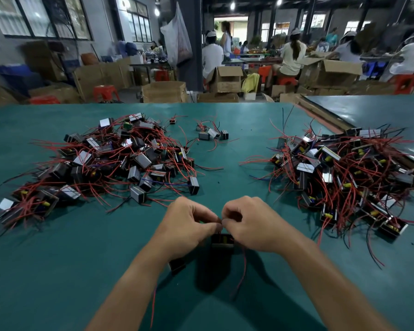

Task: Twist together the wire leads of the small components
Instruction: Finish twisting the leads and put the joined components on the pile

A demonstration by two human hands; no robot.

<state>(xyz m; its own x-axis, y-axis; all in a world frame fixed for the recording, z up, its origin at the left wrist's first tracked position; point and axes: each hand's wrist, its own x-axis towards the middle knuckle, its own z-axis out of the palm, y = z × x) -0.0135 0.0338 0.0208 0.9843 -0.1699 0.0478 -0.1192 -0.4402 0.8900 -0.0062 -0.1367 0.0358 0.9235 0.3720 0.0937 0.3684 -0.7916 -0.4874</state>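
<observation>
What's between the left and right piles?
Head view: mostly bare mat between left pile and right pile; a small cluster sits farther back.

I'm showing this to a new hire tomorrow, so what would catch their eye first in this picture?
The left heap and the right heap of small boxy components, tangled in red wire leads, fill both sides of the green table. Between them, nearer the camera, the left hand and right hand meet fingertip to fingertip, pinching wire ends above a dark component.
</observation>
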